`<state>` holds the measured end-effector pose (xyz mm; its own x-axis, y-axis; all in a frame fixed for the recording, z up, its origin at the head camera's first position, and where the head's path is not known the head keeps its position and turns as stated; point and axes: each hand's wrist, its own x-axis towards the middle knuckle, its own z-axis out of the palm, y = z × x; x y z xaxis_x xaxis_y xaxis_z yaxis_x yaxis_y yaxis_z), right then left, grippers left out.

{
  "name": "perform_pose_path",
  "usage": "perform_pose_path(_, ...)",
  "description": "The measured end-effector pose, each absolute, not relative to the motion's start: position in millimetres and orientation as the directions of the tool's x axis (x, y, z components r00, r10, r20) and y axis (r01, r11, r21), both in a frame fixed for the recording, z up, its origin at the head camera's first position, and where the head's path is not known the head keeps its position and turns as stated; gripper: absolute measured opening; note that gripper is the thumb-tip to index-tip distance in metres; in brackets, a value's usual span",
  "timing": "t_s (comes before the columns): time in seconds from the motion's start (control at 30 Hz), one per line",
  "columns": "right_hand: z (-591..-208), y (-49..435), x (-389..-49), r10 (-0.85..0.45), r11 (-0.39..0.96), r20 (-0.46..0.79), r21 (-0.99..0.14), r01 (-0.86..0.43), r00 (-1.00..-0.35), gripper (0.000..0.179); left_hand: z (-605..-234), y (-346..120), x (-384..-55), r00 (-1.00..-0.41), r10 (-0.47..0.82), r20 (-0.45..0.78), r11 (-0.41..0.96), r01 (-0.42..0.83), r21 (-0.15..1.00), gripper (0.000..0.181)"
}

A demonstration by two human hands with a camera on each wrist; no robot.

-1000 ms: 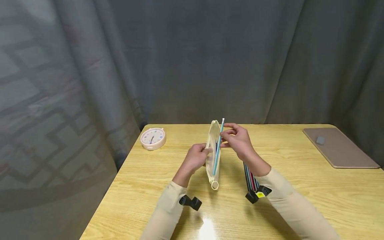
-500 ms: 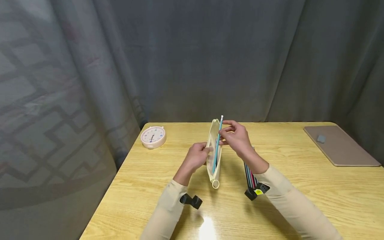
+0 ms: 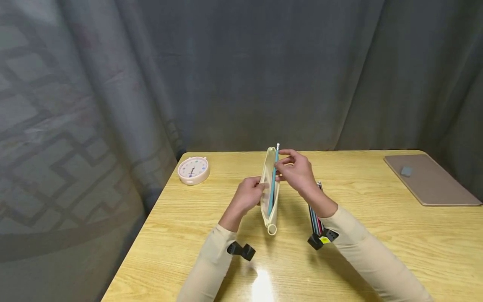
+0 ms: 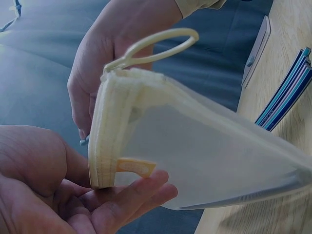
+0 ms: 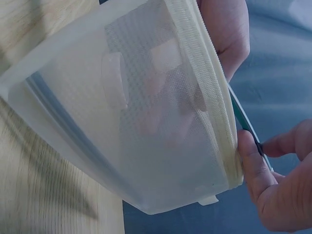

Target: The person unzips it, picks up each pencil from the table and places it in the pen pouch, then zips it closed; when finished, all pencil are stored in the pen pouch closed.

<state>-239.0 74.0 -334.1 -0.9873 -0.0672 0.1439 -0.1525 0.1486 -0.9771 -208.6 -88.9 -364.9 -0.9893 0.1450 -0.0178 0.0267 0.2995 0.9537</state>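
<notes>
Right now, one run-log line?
left grip: holds mesh pouch | right grip: pinches blue pencil, partly inside | pencil bundle: on table

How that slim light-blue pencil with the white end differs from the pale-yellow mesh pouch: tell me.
The slim light-blue pencil is narrow and opaque; the pale-yellow mesh pouch is broad and see-through. The person's right grip pinches the pencil, while the left grip holds the pouch. Both are held, the pencil along the pouch's open mouth.
</notes>
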Motion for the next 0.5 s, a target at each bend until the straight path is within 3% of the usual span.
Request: perform_pose_path(0.5, -332.7, 77.0, -236.3, -0.078, 0.215, 0.184, -0.957, -0.197, -0.980, 0.045, -365.1, -88.6, -208.7, -0.988, 0.152, -0.014, 0.287, 0.031, 0.957, 0.027)
